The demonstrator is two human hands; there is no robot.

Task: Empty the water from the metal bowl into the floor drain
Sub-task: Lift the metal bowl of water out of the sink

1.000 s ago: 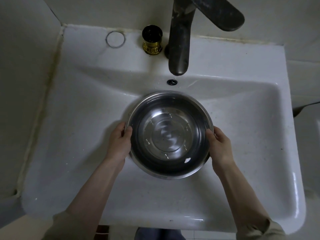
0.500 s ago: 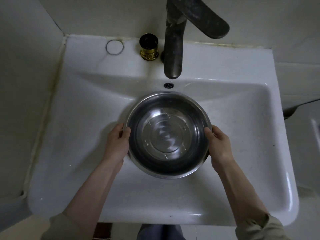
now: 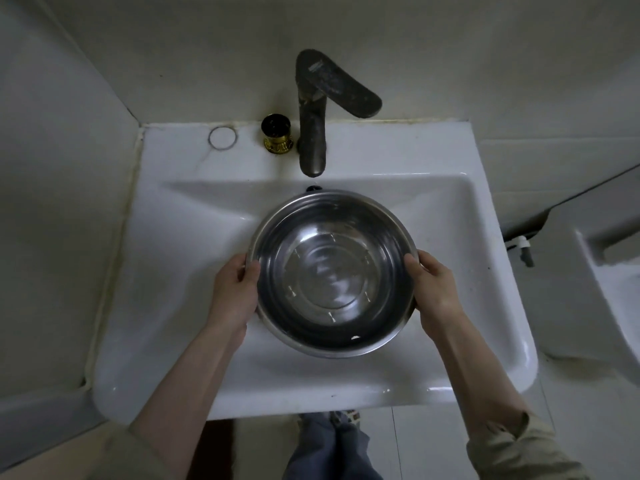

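Note:
A round metal bowl with clear water in it is held level over the white sink basin, just in front of the dark tap. My left hand grips its left rim, thumb over the edge. On the opposite rim my right hand holds it the same way. A small white speck sits on the bowl's inner wall near me. No floor drain shows in this view.
A dark tap with a long lever stands at the sink's back, a small gold-based cup to its left. Walls close in at left and behind. A white fixture stands at right. My legs and floor tiles show below.
The view has pulled back and up, so the sink looks smaller and its front edge and the floor appear. The bowl, in both hands, now sits higher and nearer me.

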